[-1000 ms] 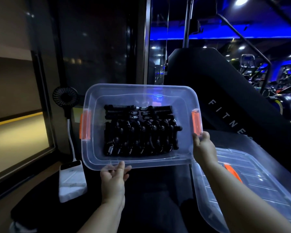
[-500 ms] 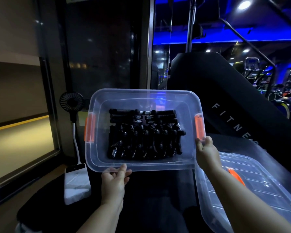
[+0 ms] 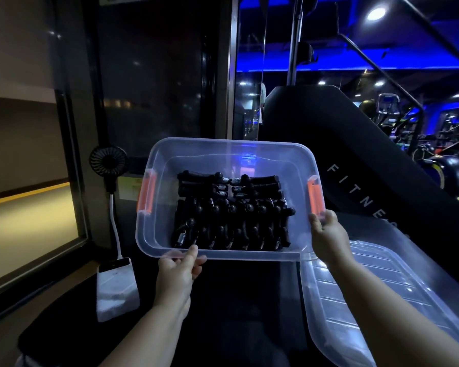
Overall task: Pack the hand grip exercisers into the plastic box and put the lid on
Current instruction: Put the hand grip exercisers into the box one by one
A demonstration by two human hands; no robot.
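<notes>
Over the counter [image 3: 236,300], left hand [image 3: 179,271] and right hand [image 3: 329,234] grip the loaded plastic box [image 3: 223,148] by its rim; probably heavy and slick.

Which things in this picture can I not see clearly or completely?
- Head view: how many exercisers lie in the box; they are dark and overlap.
- Head view: the left hand's fingertips, hidden under the box rim.
- Head view: the whole lid, cut off by the frame edge and crossed by the right forearm.
</notes>
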